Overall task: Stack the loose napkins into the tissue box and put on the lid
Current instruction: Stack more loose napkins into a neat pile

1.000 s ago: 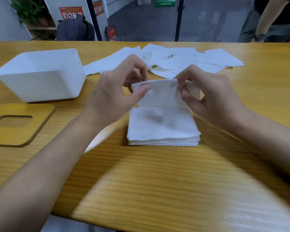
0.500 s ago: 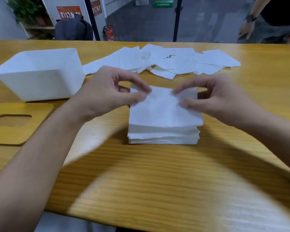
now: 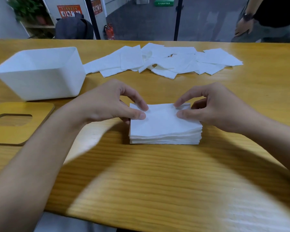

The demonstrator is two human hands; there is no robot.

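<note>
Half done: stack (image 3: 165,138) built, box (image 3: 40,84) looks empty.
Fingers of left hand (image 3: 105,104) and right hand (image 3: 219,106) pinch the top napkin (image 3: 164,121); loose napkins (image 3: 174,61) lie beyond, lid (image 3: 20,131) off.

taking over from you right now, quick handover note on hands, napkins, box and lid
Left hand: pinches the far left corner of the top napkin on the stack.
Right hand: pinches its far right corner.
Stack: on the table, between the hands.
Loose napkins: scattered at the far side.
Box: far left, open, no napkins seen inside.
Lid: flat on the table in front of the box.
Done: part of the napkins stacked.
Left: stack the rest, put the stack in the box, put on the lid.
</note>
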